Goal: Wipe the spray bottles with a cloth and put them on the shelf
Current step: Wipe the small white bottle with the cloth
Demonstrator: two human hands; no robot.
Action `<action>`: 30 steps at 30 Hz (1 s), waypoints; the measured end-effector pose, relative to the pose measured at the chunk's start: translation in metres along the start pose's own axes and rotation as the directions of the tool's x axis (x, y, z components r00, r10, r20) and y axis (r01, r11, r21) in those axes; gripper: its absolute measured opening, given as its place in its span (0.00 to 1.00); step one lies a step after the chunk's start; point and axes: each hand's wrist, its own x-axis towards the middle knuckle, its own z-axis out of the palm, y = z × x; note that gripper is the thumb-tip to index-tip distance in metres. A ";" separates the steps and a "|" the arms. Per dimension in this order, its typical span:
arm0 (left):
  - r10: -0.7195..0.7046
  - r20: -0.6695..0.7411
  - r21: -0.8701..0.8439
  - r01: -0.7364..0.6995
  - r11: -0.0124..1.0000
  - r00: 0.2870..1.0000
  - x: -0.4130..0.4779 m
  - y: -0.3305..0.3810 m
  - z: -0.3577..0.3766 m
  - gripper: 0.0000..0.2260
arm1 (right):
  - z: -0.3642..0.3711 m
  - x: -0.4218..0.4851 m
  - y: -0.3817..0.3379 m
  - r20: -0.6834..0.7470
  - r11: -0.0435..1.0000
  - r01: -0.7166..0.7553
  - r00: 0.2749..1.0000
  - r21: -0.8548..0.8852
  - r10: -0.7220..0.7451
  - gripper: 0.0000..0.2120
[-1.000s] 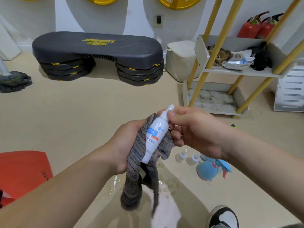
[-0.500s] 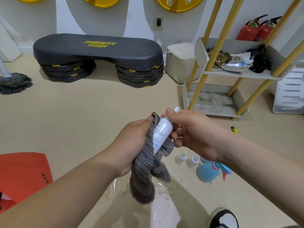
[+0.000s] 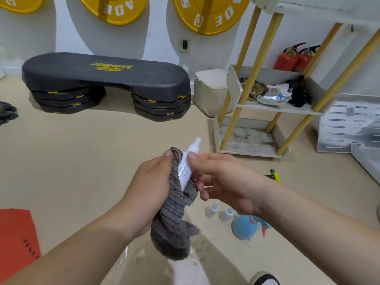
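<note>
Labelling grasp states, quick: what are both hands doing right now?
Left hand: closed, gripping the grey cloth around the spray bottle.
Right hand: closed, pinching the spray bottle near its neck.

Single wide view from my head, facing forward-down; left hand [image 3: 150,188], right hand [image 3: 224,186] close at centre; shelf [image 3: 304,109] farther, upper right.

A black step platform [image 3: 107,79] sat on stacked risers [image 3: 67,99] by the white wall [image 3: 160,38], below yellow weight plates [image 3: 205,15]. A cream box [image 3: 209,91] stood just right of it, with two red fire extinguishers [image 3: 287,58] farther right. A red sheet [image 3: 16,235] lay on the beige floor [image 3: 82,161].
</note>
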 end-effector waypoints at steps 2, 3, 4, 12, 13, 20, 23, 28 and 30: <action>-0.015 0.004 -0.013 0.015 1.000 1.000 -0.001 0.001 0.001 0.22 | 0.000 -0.004 0.001 0.022 0.999 0.011 1.000 -0.050 -0.010 0.12; -0.013 0.002 -0.004 0.013 1.000 1.000 -0.002 0.001 0.001 0.22 | 0.000 -0.005 0.002 0.002 0.996 0.036 0.999 -0.078 -0.036 0.11; -0.014 0.002 0.005 0.014 1.000 1.000 -0.003 0.000 0.002 0.22 | 0.000 -0.005 0.003 -0.032 0.991 0.071 0.997 -0.112 -0.075 0.11; -0.346 0.176 -0.165 0.374 0.913 0.922 0.001 -0.017 -0.001 0.18 | 0.009 -0.004 0.009 -0.149 0.844 0.255 0.920 -0.471 -0.362 0.09; -0.332 0.142 -0.101 0.347 0.932 0.932 0.001 -0.019 -0.003 0.19 | 0.009 -0.003 0.008 -0.176 0.846 0.243 0.915 -0.475 -0.362 0.09; 0.129 -0.197 0.212 -0.086 0.973 0.972 0.011 -0.008 -0.021 0.24 | -0.003 0.000 0.004 -0.277 0.893 0.126 0.924 -0.432 -0.264 0.12; 0.529 -0.119 0.458 -0.426 0.780 0.840 0.010 -0.003 -0.027 0.22 | -0.004 -0.003 0.011 -0.192 0.864 0.086 0.960 -0.496 -0.205 0.11; 0.520 0.142 0.438 -0.525 0.730 0.842 0.013 -0.007 -0.010 0.15 | 0.007 -0.008 0.019 0.038 0.829 0.190 0.979 -0.526 -0.200 0.10; 0.345 0.130 0.373 -0.368 0.851 0.929 0.019 -0.006 -0.008 0.18 | 0.006 -0.009 0.019 0.000 0.823 0.147 0.984 -0.549 -0.176 0.08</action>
